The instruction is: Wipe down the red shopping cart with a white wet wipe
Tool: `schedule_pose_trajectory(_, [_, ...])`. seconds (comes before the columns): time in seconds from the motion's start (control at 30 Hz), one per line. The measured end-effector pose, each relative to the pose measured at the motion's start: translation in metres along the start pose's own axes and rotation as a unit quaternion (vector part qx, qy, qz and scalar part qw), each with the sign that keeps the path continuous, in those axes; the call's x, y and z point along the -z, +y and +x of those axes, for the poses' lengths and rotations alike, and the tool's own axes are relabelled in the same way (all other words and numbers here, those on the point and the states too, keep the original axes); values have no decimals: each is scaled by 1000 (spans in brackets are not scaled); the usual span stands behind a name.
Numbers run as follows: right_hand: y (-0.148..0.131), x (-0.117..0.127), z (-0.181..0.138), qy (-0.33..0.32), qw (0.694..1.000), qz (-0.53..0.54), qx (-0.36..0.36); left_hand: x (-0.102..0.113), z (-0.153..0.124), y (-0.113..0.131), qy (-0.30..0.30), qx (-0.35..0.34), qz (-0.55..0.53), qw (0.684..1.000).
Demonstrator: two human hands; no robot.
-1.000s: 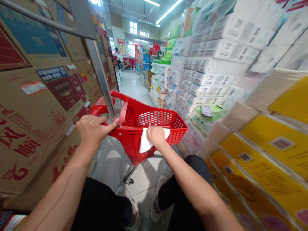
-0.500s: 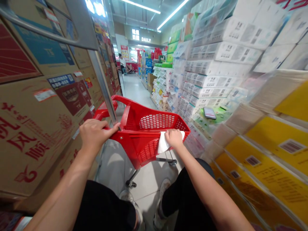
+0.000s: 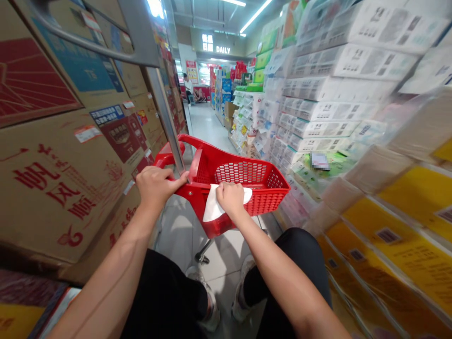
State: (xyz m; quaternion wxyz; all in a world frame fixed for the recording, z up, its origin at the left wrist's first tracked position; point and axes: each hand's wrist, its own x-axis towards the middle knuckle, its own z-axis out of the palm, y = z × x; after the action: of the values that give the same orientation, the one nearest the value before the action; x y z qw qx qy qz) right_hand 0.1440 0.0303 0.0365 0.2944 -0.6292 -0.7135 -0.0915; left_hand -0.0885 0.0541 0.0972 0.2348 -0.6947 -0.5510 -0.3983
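Note:
A red plastic shopping cart with a mesh basket stands in the aisle right in front of my knees. My left hand is closed around the near rim of the basket at its left corner. My right hand presses a white cloth against the near rim, fingers closed on it. The cloth hangs down over the outer wall of the basket. The basket looks empty from here.
Stacked brown cardboard boxes and a grey metal shelf post crowd the left. Wrapped tissue packs and yellow packages line the right. The tiled aisle runs ahead toward a distant person.
My right hand slid the cloth right along the rim, then back left toward the middle. The cart and view shifted slightly right. My left hand kept its grip.

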Motion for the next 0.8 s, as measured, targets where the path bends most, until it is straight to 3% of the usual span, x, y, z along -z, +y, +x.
schedule_pose_trajectory(0.13, [31, 2, -7, -15, 999, -16, 24, 3, -3, -6, -12, 1, 0, 1000])
schedule_pose_trajectory(0.37, [143, 13, -19, -21, 991, -123, -48, 8, -2, -1, -15, 1, -1, 1000])
schedule_pose_trajectory(0.47, [162, 17, -18, -18, 985, -145, -94, 6, 0, 5, -13, 8, -8, 1000])
schedule_pose_trajectory(0.57, [139, 15, -13, -12, 985, -136, -108, 2, 1, 13, -12, 26, -5, 1000])
schedule_pose_trajectory(0.8, [17, 1, 0, 4, 1000, -5, -27, -4, 0, 21, -22, 46, -8, 999])
